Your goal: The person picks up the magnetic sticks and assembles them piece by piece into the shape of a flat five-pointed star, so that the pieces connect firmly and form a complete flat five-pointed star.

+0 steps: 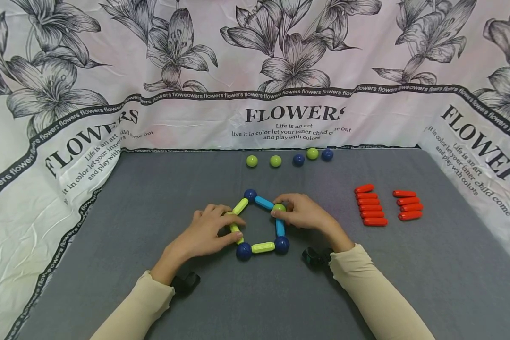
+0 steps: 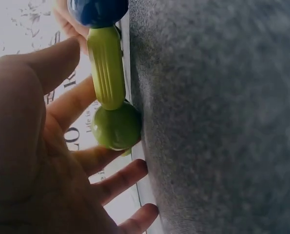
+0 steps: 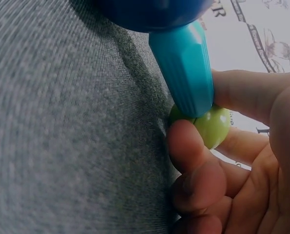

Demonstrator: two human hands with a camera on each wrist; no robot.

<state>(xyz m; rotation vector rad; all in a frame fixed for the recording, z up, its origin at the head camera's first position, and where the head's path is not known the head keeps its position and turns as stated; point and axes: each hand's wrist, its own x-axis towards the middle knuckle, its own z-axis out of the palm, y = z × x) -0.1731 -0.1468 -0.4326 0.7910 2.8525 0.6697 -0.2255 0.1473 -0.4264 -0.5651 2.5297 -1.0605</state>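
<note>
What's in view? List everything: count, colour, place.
Table: one, grey, lower half.
Cloth: one, white with black print, behind and beside it.
Joined balls: five, three dark blue, two green, mid-table.
Joined sticks: five, three yellow-green, two light blue, between those balls.
Loose balls: five, three green, two dark blue, along the back.
Loose sticks: ten, red, two groups at right.
Wrist cameras: two, black, one per wrist.
Sleeves: two, beige, lower edge.
Left hand: one, bare, at the joined pieces' left side.
Right hand: one, bare, holding a joined green ball.

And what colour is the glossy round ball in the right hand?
Lime green: the glossy round ball in the right hand, clearest in the right wrist view.
</note>
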